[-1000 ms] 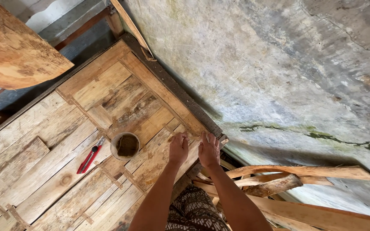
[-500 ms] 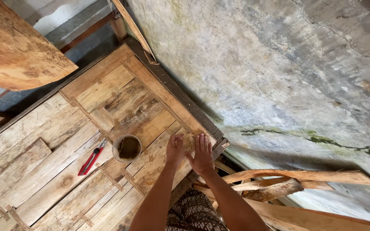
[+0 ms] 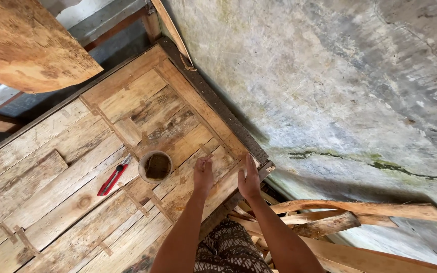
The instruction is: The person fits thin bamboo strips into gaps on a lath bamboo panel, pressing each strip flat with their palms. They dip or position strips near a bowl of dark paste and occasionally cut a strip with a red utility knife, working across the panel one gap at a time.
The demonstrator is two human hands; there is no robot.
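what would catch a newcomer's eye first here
First, the two bare hands, left hand and right hand, raised over the near corner of a patched wooden plank panel. Just left of them on the planks stands a small round cup of dark stuff, with a red utility knife beside it. A stained concrete floor fills the right.

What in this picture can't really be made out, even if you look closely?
- Head view: whether the left hand pinches anything; its curled fingers hide it and it is too small.
- What lies in the small round cup: dark and blurred.
- The red tool: too small to tell its kind.
- The right hand palm: turned away from the camera.
- The wooden panel and branches: cut off by the frame edges.
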